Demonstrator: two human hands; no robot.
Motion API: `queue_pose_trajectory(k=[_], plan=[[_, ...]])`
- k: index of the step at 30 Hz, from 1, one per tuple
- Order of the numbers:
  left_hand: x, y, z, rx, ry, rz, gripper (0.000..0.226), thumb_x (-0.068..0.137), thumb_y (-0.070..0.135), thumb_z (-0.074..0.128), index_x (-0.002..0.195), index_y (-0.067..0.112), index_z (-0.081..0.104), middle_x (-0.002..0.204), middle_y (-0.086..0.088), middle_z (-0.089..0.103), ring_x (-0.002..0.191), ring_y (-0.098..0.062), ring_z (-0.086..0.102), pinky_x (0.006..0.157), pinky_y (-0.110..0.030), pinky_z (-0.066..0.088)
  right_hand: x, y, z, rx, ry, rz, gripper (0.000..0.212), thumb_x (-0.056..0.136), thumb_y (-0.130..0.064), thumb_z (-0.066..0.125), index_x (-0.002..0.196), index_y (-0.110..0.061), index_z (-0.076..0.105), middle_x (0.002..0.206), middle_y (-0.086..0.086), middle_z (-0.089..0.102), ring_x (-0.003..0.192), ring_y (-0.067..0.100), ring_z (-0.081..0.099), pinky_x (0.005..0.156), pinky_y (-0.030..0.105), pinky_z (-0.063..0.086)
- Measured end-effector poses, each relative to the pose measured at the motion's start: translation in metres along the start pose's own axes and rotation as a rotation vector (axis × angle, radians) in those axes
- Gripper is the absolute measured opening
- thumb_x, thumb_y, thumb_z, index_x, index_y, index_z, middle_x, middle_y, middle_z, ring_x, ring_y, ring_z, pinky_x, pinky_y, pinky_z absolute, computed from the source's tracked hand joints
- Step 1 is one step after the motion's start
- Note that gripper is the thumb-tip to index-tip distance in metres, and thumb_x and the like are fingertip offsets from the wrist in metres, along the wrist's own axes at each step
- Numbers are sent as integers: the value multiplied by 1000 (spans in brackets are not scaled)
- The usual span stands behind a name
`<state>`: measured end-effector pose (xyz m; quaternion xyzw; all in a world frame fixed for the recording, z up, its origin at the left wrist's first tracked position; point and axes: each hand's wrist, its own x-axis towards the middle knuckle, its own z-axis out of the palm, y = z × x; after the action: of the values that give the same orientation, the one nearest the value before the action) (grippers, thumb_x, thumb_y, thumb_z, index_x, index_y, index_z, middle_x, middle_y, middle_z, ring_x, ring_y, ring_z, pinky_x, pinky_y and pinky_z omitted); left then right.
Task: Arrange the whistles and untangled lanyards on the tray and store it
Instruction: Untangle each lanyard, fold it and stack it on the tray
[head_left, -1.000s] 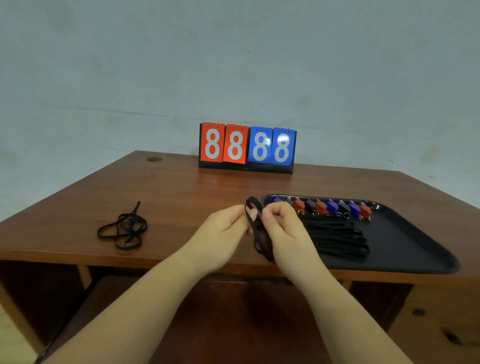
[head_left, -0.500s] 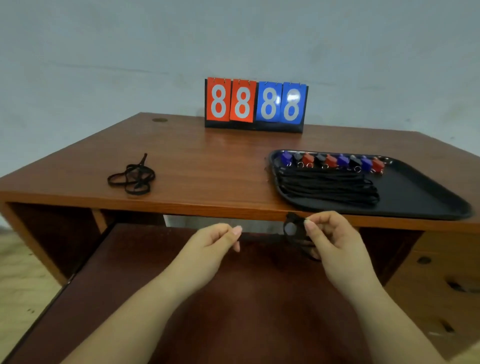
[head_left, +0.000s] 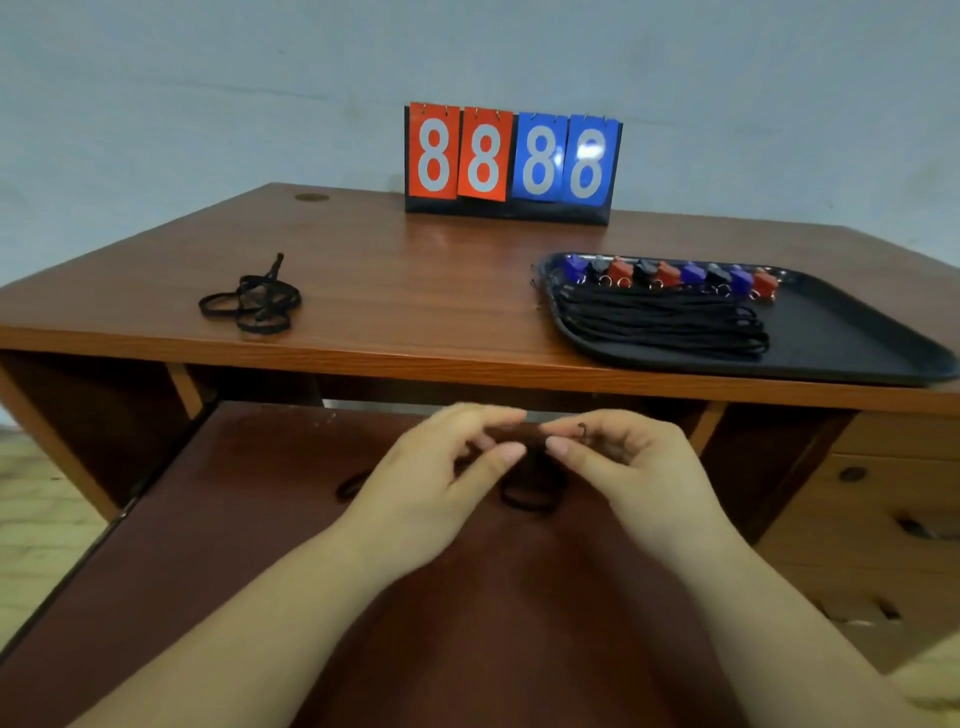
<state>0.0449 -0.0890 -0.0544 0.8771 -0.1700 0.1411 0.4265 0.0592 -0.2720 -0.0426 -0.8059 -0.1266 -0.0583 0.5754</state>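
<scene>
Limp black lanyard (head_left: 527, 486) being picked apart below the desk (head_left: 415, 322).
Left hand (head_left: 441, 483) and right hand (head_left: 618, 467) both pinch the light, floppy cord; its metal clip looks the surest hold.

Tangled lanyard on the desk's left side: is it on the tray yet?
No, the tangled lanyard lies on the bare desk, far left of the tray that holds the whistles.

Nine whistles (head_left: 670, 273), one tray (head_left: 852, 338), two loose lanyards (head_left: 252, 301).
</scene>
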Motion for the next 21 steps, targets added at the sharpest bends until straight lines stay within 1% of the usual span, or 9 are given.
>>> queue_pose_trajectory(k=[3,7,10,12,14,16,18,20,21], plan=[[-4,5,6,-106,6,-60,25,87,30,62,101,51,59,88,23,66,84,3,61,77,-12,46,-3,-3,4,63,-14,4,17,80,-10,71,84,-27,74,84,-9,75,80,3,69,69,12,50],[-3,7,6,-268,65,-162,16,86,25,64,98,34,69,83,8,73,81,-3,67,77,-21,54,-4,-5,6,121,27,8,13,77,-10,74,81,-22,73,81,-6,74,75,4,69,64,11,49],[-3,10,6,-376,23,-207,15,83,21,68,95,30,70,81,9,74,77,-2,69,73,-21,55,-6,-6,9,143,15,16,13,76,-8,74,83,-19,73,80,-3,75,75,6,70,64,12,51],[-3,12,9,-411,0,-223,17,83,16,68,88,32,70,75,12,73,68,0,67,66,-15,52,-6,-7,11,281,-10,65,18,77,-7,71,91,-18,71,82,0,75,78,9,71,68,17,54],[-2,12,11,-446,-14,-230,16,85,13,64,88,27,71,71,9,73,62,-1,63,62,-15,50,-5,-7,12,418,-21,131,28,78,-10,69,103,-22,66,89,2,76,86,13,72,80,25,54],[-1,10,11,-524,0,-252,15,87,10,60,90,20,71,69,6,72,61,-3,63,59,-18,51,-5,-3,13,349,-22,151,40,74,-22,71,112,-29,60,95,-7,75,94,8,69,89,28,51],[-1,10,11,-585,55,-274,13,87,11,60,90,17,71,64,7,69,60,-2,62,55,-16,49,-8,-3,17,212,-122,185,50,72,-34,71,119,-34,54,95,-14,74,94,0,67,87,22,51],[-1,11,10,-630,121,-299,12,86,15,61,88,18,73,64,10,69,60,1,61,54,-13,46,-11,-5,21,163,-252,217,37,83,-29,66,118,-33,55,86,-9,75,85,-1,68,77,14,50],[0,12,10,-657,146,-315,13,87,15,60,87,19,73,66,11,69,61,2,61,55,-11,46,-12,-6,22,164,-291,212,27,87,-24,62,114,-29,58,79,-6,75,79,0,68,75,15,49]])
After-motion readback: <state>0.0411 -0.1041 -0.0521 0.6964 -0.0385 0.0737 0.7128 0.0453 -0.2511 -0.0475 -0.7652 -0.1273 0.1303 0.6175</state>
